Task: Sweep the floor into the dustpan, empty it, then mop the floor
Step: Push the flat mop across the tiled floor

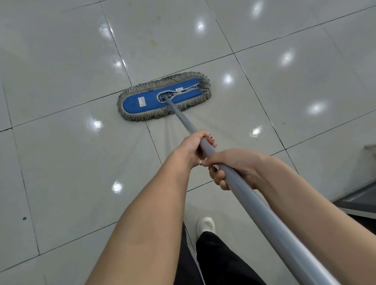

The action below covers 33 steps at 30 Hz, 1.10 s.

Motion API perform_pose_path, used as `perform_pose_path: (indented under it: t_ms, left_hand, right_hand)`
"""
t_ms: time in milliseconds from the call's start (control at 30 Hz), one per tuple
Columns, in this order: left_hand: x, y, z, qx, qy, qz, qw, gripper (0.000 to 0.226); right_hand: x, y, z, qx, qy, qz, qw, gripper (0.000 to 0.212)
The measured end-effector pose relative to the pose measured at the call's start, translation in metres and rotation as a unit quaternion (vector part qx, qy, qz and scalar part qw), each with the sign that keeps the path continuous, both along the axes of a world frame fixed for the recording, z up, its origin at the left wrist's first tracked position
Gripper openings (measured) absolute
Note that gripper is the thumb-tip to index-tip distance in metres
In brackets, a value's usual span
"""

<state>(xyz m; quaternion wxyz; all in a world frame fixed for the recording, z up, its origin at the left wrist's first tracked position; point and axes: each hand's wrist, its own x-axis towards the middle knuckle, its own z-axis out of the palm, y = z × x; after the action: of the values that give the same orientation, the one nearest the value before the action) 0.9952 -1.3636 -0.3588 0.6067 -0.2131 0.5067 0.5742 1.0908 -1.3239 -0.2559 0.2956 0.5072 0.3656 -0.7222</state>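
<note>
The shiny grey tile floor [70, 164] fills almost the whole picture, with bright spots of light on it. A long grey mop pole [269, 221] runs from the bottom right up to the middle. The flat mop head [165, 96] lies on the floor in the upper middle. It is blue on top with grey fringe all around. A dark counter [373, 196] peeks in at the right edge. The left hand [194, 148] is wrapped around the pole, closer to the mop head. The right hand [237, 167] grips the pole just behind it. A white shoe [205, 224] stands on the floor in the lower middle. A tiny dark speck [24, 218] sits at the left.
</note>
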Motion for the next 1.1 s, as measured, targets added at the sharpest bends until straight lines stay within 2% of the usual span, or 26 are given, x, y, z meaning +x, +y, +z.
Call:
perform_pose_path:
  t_ms: [267,433,800,1100]
  left_hand:
    - [0.034,-0.021,0.007,-0.018,0.016,-0.008,1.0,0.023]
    - [0.007,-0.011,0.005,-0.027,0.022,-0.019,0.999,0.023]
    - [-0.115,0.023,0.003,-0.024,0.017,-0.015,0.999,0.022]
    - [-0.241,0.055,0.025,-0.02,-0.032,0.009,0.999,0.027]
  right_hand:
    - [0.03,-0.012,0.014,0.001,-0.011,0.03,0.999,0.026]
    - [-0.001,-0.004,0.008,0.03,-0.04,0.031,0.998,0.048]
    - [-0.126,0.03,0.009,0.033,-0.036,0.047,0.998,0.039]
    - [-0.257,0.062,0.031,0.04,-0.033,0.048,0.998,0.046]
